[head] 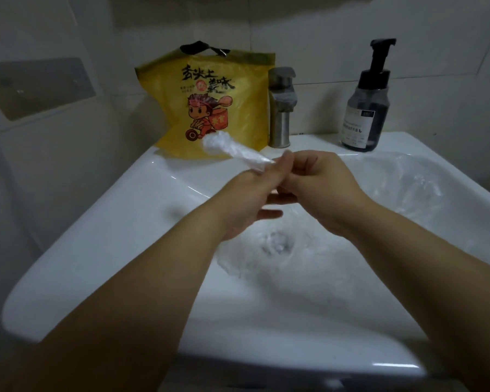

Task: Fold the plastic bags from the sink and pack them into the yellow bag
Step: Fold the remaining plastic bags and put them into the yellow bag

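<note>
Motion blur smears both hands where they meet in the middle of the frame, so the exact finger contact is hard to read. The left hand (246,199) appears to pinch the near end of a rolled plastic bag (232,149) between thumb and forefinger, its lower fingers loosely spread beneath. The right hand (317,182) has its fingers curled in, their tips closed on that same end. The roll sticks out toward the upper left, its far tip overlapping the lower part of the yellow bag (210,103), which stands on the back ledge of the sink (125,207).

Clear plastic bags (294,250) lie crumpled in the basin, pale against the white and hard to separate; how many there are cannot be told, and they cover the drain. The forearms hide part of the basin.

A metal faucet (280,108) stands just right of the yellow bag, with a dark soap dispenser (365,103) in the upper right.
</note>
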`<move>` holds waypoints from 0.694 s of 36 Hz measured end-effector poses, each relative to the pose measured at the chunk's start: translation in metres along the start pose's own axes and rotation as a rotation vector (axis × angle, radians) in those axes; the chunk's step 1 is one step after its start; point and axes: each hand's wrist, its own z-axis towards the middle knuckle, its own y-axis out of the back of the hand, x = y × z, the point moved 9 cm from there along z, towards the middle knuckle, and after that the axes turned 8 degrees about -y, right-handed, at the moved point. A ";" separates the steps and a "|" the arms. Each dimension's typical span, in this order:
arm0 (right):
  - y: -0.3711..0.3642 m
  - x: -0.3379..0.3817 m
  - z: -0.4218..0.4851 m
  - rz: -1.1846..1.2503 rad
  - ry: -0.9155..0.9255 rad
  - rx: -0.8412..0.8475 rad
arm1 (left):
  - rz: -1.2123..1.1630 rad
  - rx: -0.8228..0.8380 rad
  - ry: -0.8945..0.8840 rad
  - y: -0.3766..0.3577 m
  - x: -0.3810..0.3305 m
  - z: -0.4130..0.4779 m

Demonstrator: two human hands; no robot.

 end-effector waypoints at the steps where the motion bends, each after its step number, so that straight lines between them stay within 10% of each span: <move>1: -0.001 0.000 0.000 0.018 -0.004 0.010 | -0.031 -0.049 -0.008 0.002 -0.002 0.002; 13: 0.001 -0.007 0.001 0.040 -0.113 0.062 | 0.027 -0.516 -0.134 0.059 -0.017 -0.005; 25: 0.007 0.018 0.010 -0.042 -0.140 0.156 | 0.010 -0.547 -0.268 0.088 -0.048 -0.013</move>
